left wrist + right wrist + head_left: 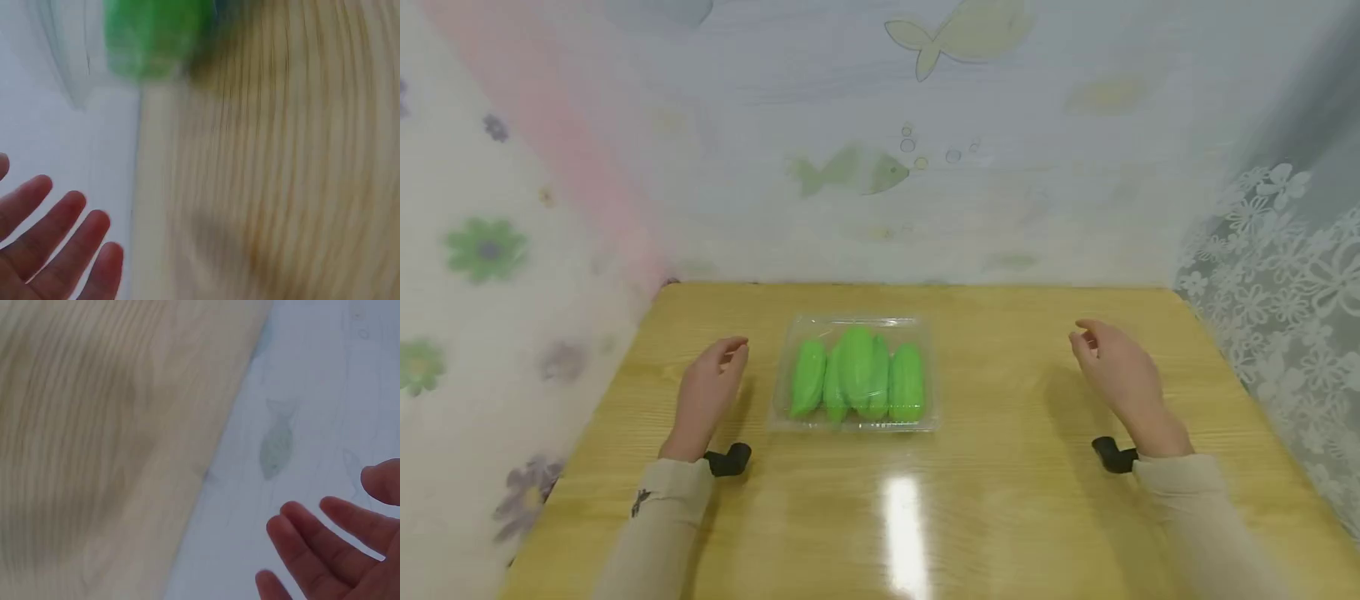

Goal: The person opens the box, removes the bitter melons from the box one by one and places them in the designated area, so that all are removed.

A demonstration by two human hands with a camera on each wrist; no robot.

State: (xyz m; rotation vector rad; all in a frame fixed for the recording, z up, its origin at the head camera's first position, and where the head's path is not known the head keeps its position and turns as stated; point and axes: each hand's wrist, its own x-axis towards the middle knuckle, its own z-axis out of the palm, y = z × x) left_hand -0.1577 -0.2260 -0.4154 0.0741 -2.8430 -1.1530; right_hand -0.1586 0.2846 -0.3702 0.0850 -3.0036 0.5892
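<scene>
A clear plastic box (931, 400) sits on the table, left of its middle, with several bright green, elongated soft-looking pieces (857, 367) in it; their exact kind is unclear. My left hand (707, 392) hovers just left of the box, apart from it, fingers loosely bent and holding nothing. In the left wrist view, its fingers (75, 250) are spread, and a blurred green piece (156, 37) shows at the top. Well to the right of the box, my right hand (1120, 371) is raised over the table with relaxed fingers (312, 550) and nothing in them.
The wooden table (1000, 517) reaches back to a pale wall curtain (1045, 208) printed with fish. A flowered curtain (445, 317) hangs along the left, and white lace (1262, 292) along the right. Each wrist wears a black mount (730, 460).
</scene>
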